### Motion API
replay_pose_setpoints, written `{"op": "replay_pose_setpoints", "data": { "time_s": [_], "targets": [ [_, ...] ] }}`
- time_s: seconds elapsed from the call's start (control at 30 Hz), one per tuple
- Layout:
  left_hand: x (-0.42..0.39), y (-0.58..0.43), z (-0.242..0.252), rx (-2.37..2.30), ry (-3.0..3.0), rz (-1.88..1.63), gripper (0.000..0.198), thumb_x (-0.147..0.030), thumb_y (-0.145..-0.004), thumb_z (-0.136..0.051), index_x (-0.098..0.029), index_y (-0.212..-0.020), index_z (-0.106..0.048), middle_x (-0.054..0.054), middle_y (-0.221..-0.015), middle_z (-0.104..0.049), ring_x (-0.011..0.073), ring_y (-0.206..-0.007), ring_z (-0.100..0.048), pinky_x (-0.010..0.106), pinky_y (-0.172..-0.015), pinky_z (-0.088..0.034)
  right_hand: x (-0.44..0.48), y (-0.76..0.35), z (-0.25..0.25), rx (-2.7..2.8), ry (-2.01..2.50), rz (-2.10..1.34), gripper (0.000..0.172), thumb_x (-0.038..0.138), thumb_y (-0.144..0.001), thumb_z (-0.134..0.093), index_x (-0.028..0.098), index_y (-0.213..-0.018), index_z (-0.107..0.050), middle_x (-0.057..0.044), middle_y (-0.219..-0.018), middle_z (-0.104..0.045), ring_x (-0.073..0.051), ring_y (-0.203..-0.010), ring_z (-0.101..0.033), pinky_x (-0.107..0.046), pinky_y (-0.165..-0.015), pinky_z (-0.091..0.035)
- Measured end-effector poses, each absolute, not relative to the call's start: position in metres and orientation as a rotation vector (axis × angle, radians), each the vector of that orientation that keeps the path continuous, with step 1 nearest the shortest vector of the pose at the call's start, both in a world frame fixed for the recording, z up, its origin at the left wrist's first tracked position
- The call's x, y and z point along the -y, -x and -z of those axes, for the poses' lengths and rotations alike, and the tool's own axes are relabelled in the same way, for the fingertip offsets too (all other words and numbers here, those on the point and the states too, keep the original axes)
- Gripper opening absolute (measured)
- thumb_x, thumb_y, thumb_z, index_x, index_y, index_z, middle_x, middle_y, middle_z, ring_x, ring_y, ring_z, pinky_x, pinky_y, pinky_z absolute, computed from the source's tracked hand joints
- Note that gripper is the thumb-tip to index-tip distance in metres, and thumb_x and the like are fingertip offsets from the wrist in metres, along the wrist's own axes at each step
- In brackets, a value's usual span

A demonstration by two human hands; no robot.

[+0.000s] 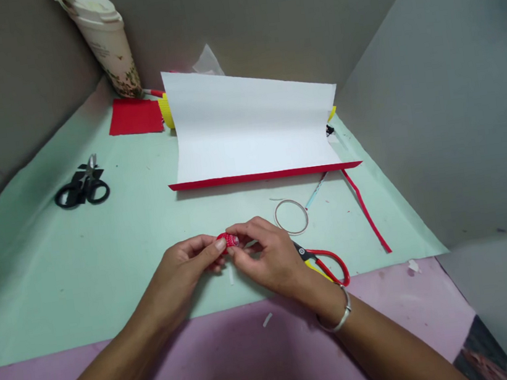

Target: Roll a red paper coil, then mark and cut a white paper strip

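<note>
A small red rolled piece with whitish dots and a pale end (230, 241) is pinched between both hands, just above the pale green sheet. My left hand (195, 255) closes on its left side, the thumb lying along it. The fingertips of my right hand (266, 254) hold its right end. Parts of the piece are hidden behind the fingers. Red-handled scissors (333, 264) lie partly under my right wrist, their blades mostly covered. Just beyond that hand rests a coil of thin wire (291, 217).
A curled white sheet with a red edge (254, 127) stands behind the hands. Black-handled scissors (83, 189) lie at left, near a red square (135, 116) and a lidded cup (106, 44). A red strip (367, 212) lies at right. Grey walls enclose the table.
</note>
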State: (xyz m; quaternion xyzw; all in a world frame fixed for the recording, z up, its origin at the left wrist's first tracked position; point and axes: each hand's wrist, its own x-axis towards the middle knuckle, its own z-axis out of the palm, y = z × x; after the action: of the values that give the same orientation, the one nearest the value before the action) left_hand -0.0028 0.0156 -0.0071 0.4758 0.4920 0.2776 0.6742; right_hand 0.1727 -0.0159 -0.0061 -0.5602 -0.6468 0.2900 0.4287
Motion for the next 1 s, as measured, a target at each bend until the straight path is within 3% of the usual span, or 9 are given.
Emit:
{"op": "replay_pose_setpoints", "data": {
  "time_s": [0.23,0.67,1.0],
  "targets": [
    [-0.015,0.001,-0.001,-1.14,-1.101,-0.606,0.03,-0.049,-0.083,-0.072,-0.021,-0.072,-0.072,0.0,-0.075,-0.064,0.0167,-0.074,-0.055,0.03,-0.073,-0.041,0.015,-0.176,0.0,1.439,1.476,-0.987,0.018,0.025,-0.083,-0.069,0.026,-0.098,-0.077,-0.003,-0.096,-0.069,-0.015,-0.084,-0.069,-0.023,-0.063,-0.058],
    [-0.012,-0.004,-0.008,-1.249,-1.147,-0.62,0.025,-0.046,-0.074,-0.076,-0.022,-0.076,-0.075,0.0,-0.071,-0.069,0.0182,-0.073,-0.06,0.029,-0.071,-0.044,0.015,-0.173,0.001,1.415,1.482,-0.978,0.018,0.023,-0.077,-0.071,0.024,-0.095,-0.076,-0.002,-0.095,-0.071,-0.015,-0.082,-0.068,-0.025,-0.066,-0.059],
    [-0.01,-0.008,-0.008,-1.36,-1.182,-0.657,0.025,-0.047,-0.068,-0.075,-0.022,-0.071,-0.074,0.001,-0.068,-0.072,0.0184,-0.065,-0.062,0.026,-0.059,-0.046,0.017,-0.169,-0.001,1.44,1.516,-0.871,0.019,0.02,-0.076,-0.068,0.024,-0.092,-0.075,-0.003,-0.095,-0.069,-0.015,-0.079,-0.068,-0.027,-0.068,-0.062]
  ]
}}
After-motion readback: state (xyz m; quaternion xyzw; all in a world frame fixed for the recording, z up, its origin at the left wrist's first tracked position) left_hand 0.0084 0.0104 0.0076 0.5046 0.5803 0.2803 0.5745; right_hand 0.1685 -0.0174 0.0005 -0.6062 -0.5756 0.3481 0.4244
